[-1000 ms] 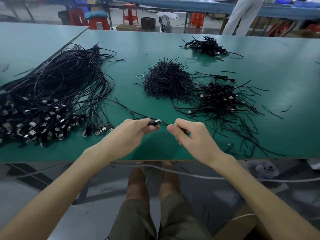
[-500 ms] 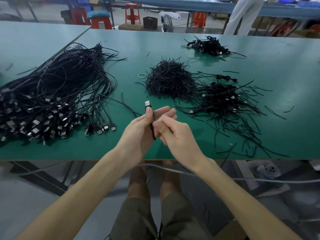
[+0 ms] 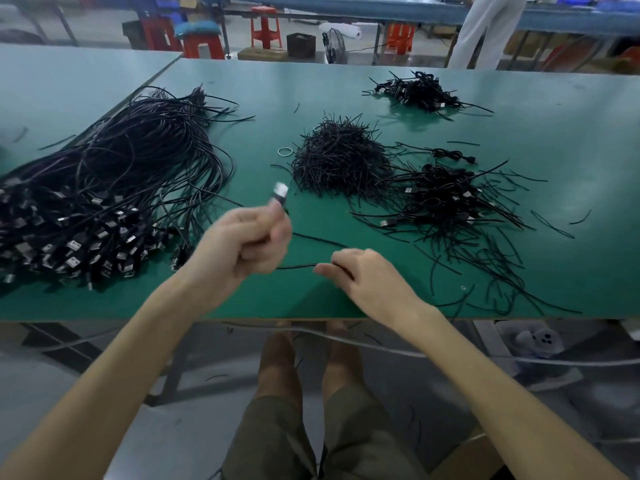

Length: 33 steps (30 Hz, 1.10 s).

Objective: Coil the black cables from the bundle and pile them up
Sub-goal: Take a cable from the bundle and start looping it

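Note:
A big bundle of black cables [image 3: 114, 188] with USB plugs lies at the left of the green table [image 3: 554, 140]. My left hand [image 3: 242, 244] grips one black cable [image 3: 318, 239] near its plug [image 3: 280, 194], which sticks up above the fist, blurred by motion. My right hand [image 3: 360, 275] pinches the same cable farther along, close to the table's front edge. The cable runs in a loop between the two hands. A pile of coiled cables [image 3: 446, 199] lies at the right, and a smaller one [image 3: 415, 90] at the back.
A heap of short black ties [image 3: 341, 157] sits mid-table with a small ring [image 3: 284, 151] beside it. Loose ties [image 3: 491, 271] are scattered at the front right. Stools [image 3: 265, 27], a fan [image 3: 334, 46] and a standing person [image 3: 481, 29] are behind the table.
My hands have drawn apart: the left rose with the plug, the right slid right along the cable toward the front edge, opening a loop between them.

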Each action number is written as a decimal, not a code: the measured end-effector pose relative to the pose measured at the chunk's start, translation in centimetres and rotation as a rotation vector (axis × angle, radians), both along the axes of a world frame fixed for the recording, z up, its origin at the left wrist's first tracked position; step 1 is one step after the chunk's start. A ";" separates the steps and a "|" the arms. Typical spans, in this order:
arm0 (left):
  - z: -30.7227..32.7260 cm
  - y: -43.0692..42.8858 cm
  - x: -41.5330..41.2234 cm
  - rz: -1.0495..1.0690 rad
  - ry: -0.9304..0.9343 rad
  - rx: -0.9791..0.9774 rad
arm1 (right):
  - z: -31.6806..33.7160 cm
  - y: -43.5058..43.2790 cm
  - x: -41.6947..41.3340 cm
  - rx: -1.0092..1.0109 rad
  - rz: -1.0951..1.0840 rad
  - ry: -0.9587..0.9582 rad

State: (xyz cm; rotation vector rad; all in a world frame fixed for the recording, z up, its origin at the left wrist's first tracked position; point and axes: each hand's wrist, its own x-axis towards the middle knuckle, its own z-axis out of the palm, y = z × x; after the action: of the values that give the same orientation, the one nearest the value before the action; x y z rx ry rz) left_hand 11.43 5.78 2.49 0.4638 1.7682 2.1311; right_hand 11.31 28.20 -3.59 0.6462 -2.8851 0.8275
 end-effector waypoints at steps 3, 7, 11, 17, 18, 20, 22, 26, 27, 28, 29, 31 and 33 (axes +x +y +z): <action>-0.9 0.5 1.1 -0.220 0.234 -0.568 | 1.1 0.1 -1.1 0.008 -0.048 0.077; -3.4 1.7 1.1 -0.019 0.399 -0.866 | 1.5 -0.7 -1.0 -0.259 -0.039 0.100; -5.8 2.7 0.6 0.225 0.332 -0.585 | 1.3 -1.9 -0.1 -0.468 -0.038 0.043; -6.1 4.6 0.0 0.281 -0.158 0.180 | 0.3 -3.7 1.1 -0.608 -0.026 -0.020; -5.7 4.8 -0.1 0.262 -0.228 0.293 | 0.2 -4.0 1.4 -0.603 -0.009 -0.033; -4.9 5.0 -0.5 0.229 -0.323 0.482 | -0.3 -4.4 1.6 -0.571 0.036 -0.056; -3.8 4.4 -0.8 0.232 -0.397 0.654 | -0.9 -4.4 1.8 -0.494 0.074 -0.078; -1.7 1.1 -0.9 0.158 -0.370 0.691 | -1.2 -2.5 1.0 -0.100 0.097 0.012; -1.3 0.3 -0.7 0.139 -0.289 0.561 | -1.0 -1.7 0.7 0.063 0.094 0.081; -1.1 -0.5 -0.5 0.113 -0.183 0.395 | -0.8 -1.0 0.3 0.197 0.080 0.137; -1.0 -1.0 -0.2 0.083 -0.084 0.226 | -0.7 -0.2 -0.2 0.261 0.055 0.172; -1.2 -1.4 0.2 0.037 0.025 -0.053 | -0.3 1.0 -0.9 0.252 0.010 0.203; -1.8 -0.9 0.7 0.014 0.099 -0.269 | 0.3 1.1 -1.2 0.197 -0.025 0.228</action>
State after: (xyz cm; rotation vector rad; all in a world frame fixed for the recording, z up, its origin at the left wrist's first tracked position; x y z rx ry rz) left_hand 12.12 4.93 0.67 0.4931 2.0800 1.8692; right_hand 10.06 29.28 -3.30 0.6711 -2.7786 0.4373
